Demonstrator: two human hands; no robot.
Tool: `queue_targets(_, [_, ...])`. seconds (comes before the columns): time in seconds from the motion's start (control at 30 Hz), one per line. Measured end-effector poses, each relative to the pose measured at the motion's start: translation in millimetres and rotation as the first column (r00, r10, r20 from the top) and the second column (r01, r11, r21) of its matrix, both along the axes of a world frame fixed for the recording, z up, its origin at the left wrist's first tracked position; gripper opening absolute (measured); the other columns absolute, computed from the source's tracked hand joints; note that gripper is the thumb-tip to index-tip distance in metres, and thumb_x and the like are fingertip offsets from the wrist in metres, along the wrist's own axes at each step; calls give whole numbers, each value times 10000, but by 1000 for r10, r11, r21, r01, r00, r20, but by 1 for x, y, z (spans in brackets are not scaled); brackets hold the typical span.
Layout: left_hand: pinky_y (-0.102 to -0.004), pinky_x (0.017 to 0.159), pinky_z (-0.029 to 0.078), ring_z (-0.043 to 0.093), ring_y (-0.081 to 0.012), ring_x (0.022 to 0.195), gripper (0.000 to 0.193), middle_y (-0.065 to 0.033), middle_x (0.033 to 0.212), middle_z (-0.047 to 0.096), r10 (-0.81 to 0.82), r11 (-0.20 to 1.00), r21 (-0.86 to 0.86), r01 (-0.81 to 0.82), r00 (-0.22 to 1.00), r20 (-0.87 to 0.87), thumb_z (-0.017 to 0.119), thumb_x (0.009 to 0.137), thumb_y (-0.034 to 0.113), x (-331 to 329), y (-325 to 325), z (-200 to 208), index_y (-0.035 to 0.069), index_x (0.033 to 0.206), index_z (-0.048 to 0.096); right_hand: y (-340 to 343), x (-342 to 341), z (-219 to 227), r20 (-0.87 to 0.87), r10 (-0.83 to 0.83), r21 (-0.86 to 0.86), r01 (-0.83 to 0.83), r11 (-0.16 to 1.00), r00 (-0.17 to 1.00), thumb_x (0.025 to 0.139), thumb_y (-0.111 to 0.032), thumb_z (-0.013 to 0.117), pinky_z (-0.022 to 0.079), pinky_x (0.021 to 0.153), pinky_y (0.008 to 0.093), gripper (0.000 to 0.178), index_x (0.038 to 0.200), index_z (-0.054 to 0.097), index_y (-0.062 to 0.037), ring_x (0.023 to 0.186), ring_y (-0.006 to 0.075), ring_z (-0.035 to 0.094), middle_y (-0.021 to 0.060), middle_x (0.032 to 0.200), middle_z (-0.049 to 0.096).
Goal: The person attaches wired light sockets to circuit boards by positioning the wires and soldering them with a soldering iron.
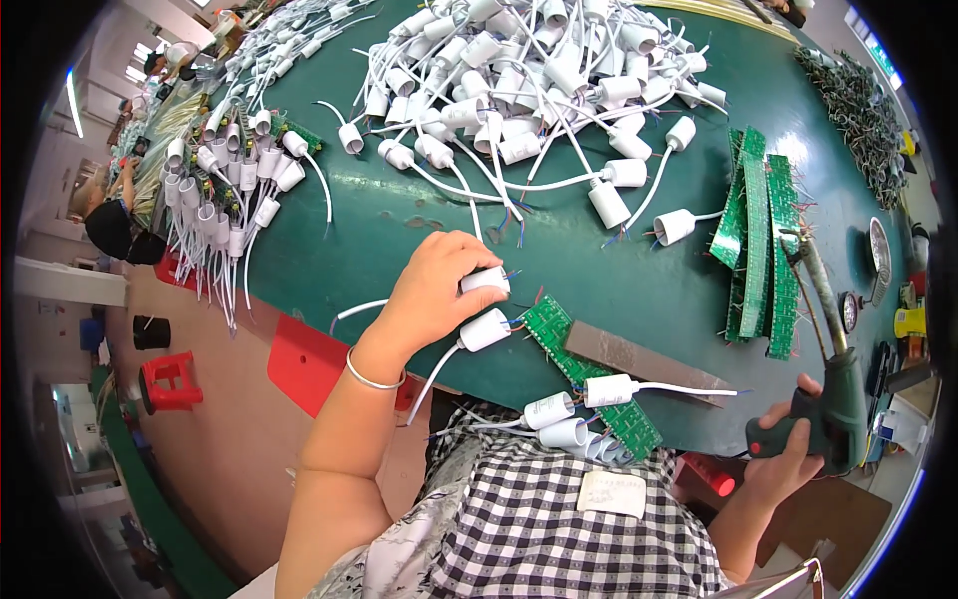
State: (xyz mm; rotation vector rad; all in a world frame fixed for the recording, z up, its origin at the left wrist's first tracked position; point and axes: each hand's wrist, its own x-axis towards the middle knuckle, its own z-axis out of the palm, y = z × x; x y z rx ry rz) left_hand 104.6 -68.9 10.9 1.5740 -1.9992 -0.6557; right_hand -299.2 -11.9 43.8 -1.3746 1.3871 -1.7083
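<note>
My left hand (431,292), with a bangle at the wrist, pinches a white lamp socket (485,282) whose thin coloured wires point right. Just below that, another white socket (486,329) is joined by its wires to the end of a green circuit board strip (547,321). More sockets, such as one with a white cable (610,390), hang along the strip's near end. In my right hand (783,461) is the handle of a dark green soldering gun (844,409), its long tip pointing away from me, near stacked boards.
A flat brown metal bar (639,361) lies across the strip. Stacked green circuit boards (755,240) lie to the right. A large heap of white sockets (539,70) covers the far middle, and finished-looking bunches (222,205) overhang the left edge. A red stool (172,382) stands on the floor.
</note>
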Motion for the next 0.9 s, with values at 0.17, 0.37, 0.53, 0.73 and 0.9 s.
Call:
queue_targets(0.17, [-381, 834, 456, 569, -309, 929, 278, -92, 954, 628, -54, 969, -233, 82, 991, 124, 732, 759, 205, -7, 8, 4, 62, 984, 655, 7, 15, -6, 144, 66, 145, -87, 986, 987, 863, -152, 561, 444, 574, 257, 462, 1260, 449, 55, 633, 139, 561, 196, 1171, 574])
queue_targets(0.37, [-391, 650, 493, 614, -291, 750, 267, -92, 884, 630, -41, 948, -312, 60, 997, 67, 708, 731, 147, -58, 63, 27, 59, 958, 599, 26, 18, -12, 169, 309, 282, -346, 895, 936, 849, -141, 600, 489, 559, 269, 470, 1256, 461, 50, 650, 177, 584, 185, 1145, 571])
queue_targets(0.53, [-384, 671, 372, 576, -229, 694, 270, -40, 814, 604, 166, 959, -258, -115, 969, 184, 705, 705, 150, -76, 79, 1, 101, 958, 625, 36, 28, -8, 212, 421, 450, -470, 759, 882, 862, -170, 607, 487, 607, 269, 454, 1247, 491, 41, 670, 159, 588, 134, 1105, 606])
queue_targets(0.73, [-409, 813, 252, 474, -187, 891, 199, 54, 806, 563, 285, 901, -409, -146, 909, 304, 714, 672, 166, -68, 65, -5, 169, 863, 658, 40, 29, -13, 203, 496, 499, -525, 689, 844, 886, -218, 600, 489, 652, 278, 452, 1244, 508, 42, 687, 149, 585, 89, 1011, 620])
queue_targets(0.9, [-417, 836, 258, 449, -216, 967, 213, 38, 900, 545, 294, 887, -435, -153, 915, 276, 719, 669, 136, -68, 64, -15, 167, 868, 649, 36, 38, -15, 95, 570, 444, -548, 709, 816, 824, -51, 578, 502, 653, 308, 238, 1043, 620, 32, 667, 181, 610, 78, 802, 647])
